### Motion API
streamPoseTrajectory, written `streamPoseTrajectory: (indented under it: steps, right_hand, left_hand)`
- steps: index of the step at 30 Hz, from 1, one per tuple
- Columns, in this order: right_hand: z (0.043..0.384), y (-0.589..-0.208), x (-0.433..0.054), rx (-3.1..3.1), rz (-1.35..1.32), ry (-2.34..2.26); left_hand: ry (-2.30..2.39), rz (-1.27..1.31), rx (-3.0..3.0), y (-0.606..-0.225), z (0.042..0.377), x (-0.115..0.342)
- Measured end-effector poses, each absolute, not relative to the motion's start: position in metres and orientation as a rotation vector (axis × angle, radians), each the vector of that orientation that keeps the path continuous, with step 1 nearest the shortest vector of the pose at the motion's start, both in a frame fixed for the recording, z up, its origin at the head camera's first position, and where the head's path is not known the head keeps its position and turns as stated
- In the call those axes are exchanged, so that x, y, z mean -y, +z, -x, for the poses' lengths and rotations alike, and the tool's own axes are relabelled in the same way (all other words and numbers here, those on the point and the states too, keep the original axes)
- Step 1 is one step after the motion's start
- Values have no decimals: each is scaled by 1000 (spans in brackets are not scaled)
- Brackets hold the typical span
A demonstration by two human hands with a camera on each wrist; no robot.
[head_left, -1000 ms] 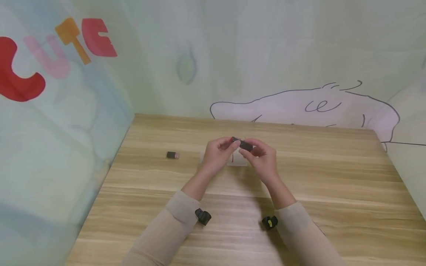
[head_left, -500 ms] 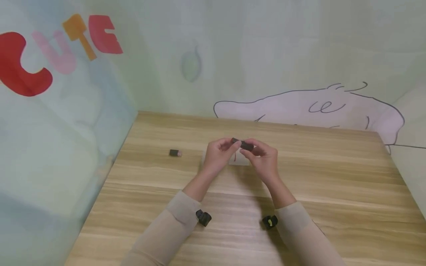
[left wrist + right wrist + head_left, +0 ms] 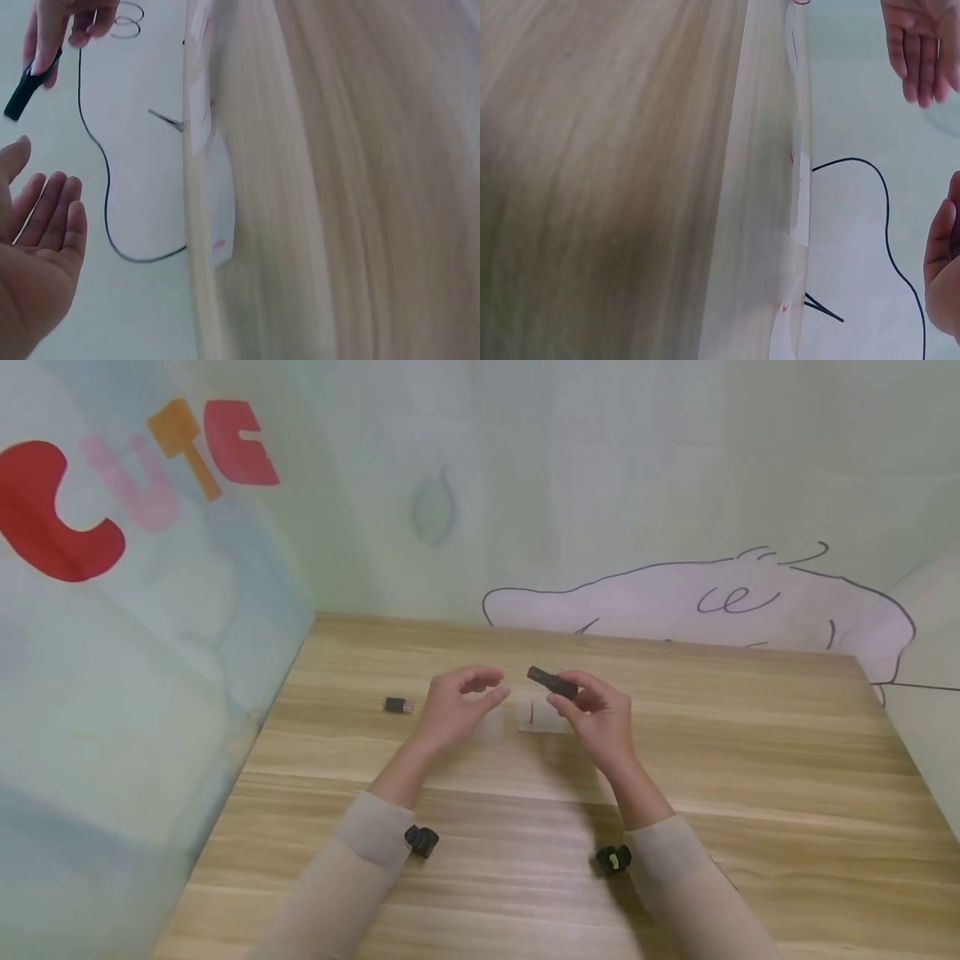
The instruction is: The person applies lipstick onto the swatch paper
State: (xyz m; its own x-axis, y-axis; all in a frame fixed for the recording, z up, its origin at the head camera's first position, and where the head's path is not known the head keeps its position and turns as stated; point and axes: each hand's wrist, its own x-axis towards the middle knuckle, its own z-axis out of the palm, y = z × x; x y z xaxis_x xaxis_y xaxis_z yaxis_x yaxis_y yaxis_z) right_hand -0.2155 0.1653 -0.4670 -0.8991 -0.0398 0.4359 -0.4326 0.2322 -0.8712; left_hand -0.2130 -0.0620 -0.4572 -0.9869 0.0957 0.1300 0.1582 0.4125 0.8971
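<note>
My right hand (image 3: 603, 718) pinches a slim black lipstick tube (image 3: 542, 677) by its right end and holds it above the table, slanted. In the left wrist view, the black tube (image 3: 24, 96) juts from the fingers of the right hand. My left hand (image 3: 450, 710) is apart from the tube, to its left, fingers relaxed with nothing between them. White paper (image 3: 551, 720) bearing a red stroke lies under the hands, and more pale paper (image 3: 491, 727) shows beside the left hand. The right wrist view shows the left hand (image 3: 922, 52) with its fingers extended.
A small black tube with a pinkish end (image 3: 397, 705) lies on the wooden table (image 3: 510, 868), left of the left hand. Behind the table stands a printed wall (image 3: 600, 485). Black wrist cameras sit at both sleeves.
My left hand has let go of the tube's left end and moved left. The red that showed at that end is no longer seen. My right hand keeps the tube nearly in place.
</note>
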Motion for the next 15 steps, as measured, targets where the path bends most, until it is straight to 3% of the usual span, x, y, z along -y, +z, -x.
streamPoseTrajectory:
  steps: [10, 15]
  right_hand:
    - [216, -468, -173, 2193, -413, 1709]
    - [203, -445, -170, 2211, -394, 1698]
  left_hand:
    - [-1227, 319, 2805, -453, 220, 116]
    - [-916, 406, 2960, -454, 222, 135]
